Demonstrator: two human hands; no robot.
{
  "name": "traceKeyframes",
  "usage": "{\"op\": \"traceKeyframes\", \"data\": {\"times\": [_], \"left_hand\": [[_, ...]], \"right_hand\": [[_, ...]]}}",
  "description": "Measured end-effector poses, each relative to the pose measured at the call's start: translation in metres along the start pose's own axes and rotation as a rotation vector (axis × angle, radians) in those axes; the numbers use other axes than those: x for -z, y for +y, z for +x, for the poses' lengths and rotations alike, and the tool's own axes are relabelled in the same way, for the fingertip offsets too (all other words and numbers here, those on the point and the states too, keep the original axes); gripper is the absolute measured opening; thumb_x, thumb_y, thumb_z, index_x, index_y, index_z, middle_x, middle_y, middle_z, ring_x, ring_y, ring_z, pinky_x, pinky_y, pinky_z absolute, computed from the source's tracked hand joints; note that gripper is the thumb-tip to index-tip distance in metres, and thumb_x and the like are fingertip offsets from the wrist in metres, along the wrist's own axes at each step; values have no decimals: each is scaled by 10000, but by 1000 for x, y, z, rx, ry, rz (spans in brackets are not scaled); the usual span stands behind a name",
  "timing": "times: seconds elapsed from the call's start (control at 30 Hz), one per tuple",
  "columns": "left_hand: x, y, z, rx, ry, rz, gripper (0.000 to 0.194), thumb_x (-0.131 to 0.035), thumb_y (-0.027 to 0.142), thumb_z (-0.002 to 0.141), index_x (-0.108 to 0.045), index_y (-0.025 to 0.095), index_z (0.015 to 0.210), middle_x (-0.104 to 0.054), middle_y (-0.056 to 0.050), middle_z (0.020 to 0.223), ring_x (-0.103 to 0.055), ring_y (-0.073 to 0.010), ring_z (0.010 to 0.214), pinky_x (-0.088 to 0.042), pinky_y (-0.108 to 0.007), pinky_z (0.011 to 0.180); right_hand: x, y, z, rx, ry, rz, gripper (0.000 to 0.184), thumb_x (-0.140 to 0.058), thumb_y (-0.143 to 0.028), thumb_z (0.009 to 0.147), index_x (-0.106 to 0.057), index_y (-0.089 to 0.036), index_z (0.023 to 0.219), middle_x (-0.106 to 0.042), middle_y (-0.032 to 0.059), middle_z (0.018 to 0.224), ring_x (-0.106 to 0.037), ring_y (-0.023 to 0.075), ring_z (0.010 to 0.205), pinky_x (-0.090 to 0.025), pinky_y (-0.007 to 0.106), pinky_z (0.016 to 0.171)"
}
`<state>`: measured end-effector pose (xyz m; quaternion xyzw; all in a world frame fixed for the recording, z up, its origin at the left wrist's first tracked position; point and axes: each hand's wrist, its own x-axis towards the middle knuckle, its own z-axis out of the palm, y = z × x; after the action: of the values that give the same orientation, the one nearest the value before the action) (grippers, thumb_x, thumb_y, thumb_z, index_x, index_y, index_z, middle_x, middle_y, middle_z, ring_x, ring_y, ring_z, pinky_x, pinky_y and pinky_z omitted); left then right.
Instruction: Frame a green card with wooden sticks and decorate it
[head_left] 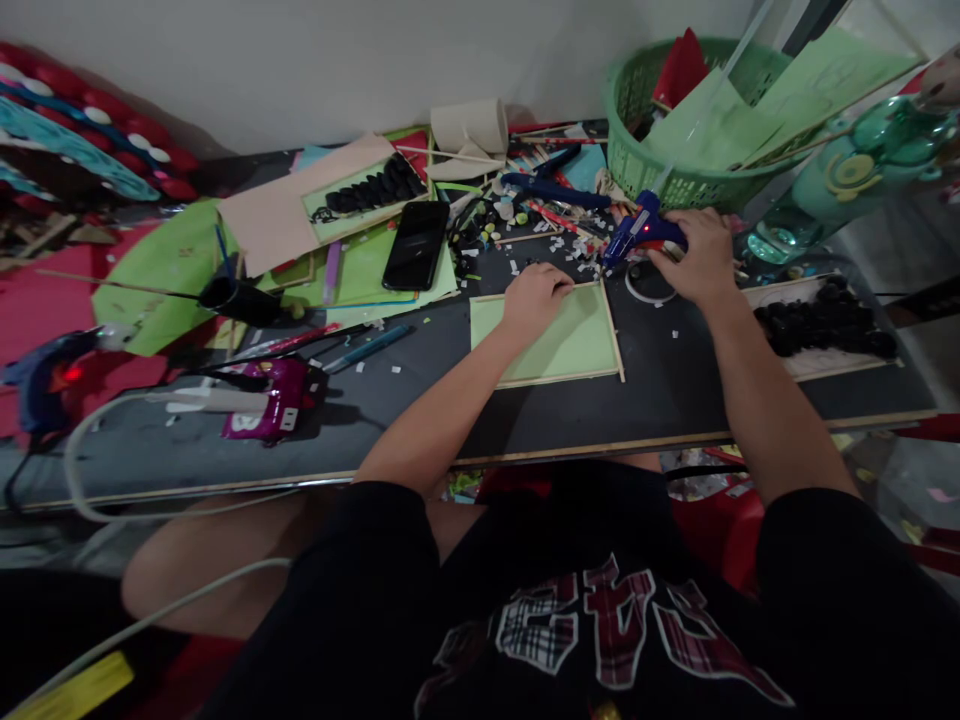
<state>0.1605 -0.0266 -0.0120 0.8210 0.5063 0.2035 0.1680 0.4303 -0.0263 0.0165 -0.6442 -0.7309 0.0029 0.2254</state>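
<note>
A light green sheet (pixel 570 345) edged with thin wooden sticks (pixel 613 332) lies flat on the dark table. My left hand (pixel 534 303) rests over the sheet's upper edge, its fingers curled together at the top stick; whatever lies between the fingertips is hidden. In my right hand (pixel 699 255) is a blue glue gun (pixel 634 232) with a small red light. Its nozzle points down and left, close to the sheet's upper right corner. A clear glue stick rises from its back end. Beside my right hand, a pale ring (pixel 649 285) lies on the table.
A green basket (pixel 679 190) and a green bottle (pixel 817 190) stand at the back right. Paper scraps and a black phone (pixel 416 245) lie left of the sheet. Another glue gun (pixel 52 375), a purple power strip (pixel 274 400) and cables occupy the left side.
</note>
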Motion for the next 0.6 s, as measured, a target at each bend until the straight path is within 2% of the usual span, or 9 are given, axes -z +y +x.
{"op": "traceKeyframes", "data": {"times": [0.2, 0.33, 0.5, 0.6], "left_hand": [[-2, -3, 0, -19, 11, 14, 249, -529, 222, 966, -772, 234, 1021, -745, -59, 1113, -631, -236, 1103, -501, -357, 947], [-3, -4, 1, -38, 11, 28, 252, -537, 230, 968, -782, 235, 1029, -747, -58, 1119, -625, -242, 1110, -503, -356, 945], [-2, -3, 1, -67, -8, 45, 285, -509, 224, 984, -779, 192, 1070, -740, -87, 1137, -622, -256, 1112, -507, -373, 944], [-1, -4, 1, -92, -17, 68, 302, -488, 217, 993, -772, 169, 1086, -734, -103, 1142, -614, -258, 1117, -502, -376, 948]], "right_hand": [[-1, 4, -1, -43, 45, 29, 463, -576, -547, 892, -550, -441, 1341, -691, 29, 1288, -466, 390, 1320, -301, 659, 1113], [-1, 4, -1, -76, 93, 17, 449, -543, -593, 897, -545, -465, 1328, -692, 19, 1292, -431, 394, 1328, -276, 648, 1109], [-1, 2, -1, -53, 151, -39, 543, -550, -554, 876, -567, -259, 1331, -640, 134, 1342, -486, 434, 1298, -352, 662, 1047], [-2, 3, -1, -42, 192, -65, 515, -566, -531, 868, -592, -228, 1283, -651, 160, 1305, -522, 425, 1258, -381, 637, 1032]]}}
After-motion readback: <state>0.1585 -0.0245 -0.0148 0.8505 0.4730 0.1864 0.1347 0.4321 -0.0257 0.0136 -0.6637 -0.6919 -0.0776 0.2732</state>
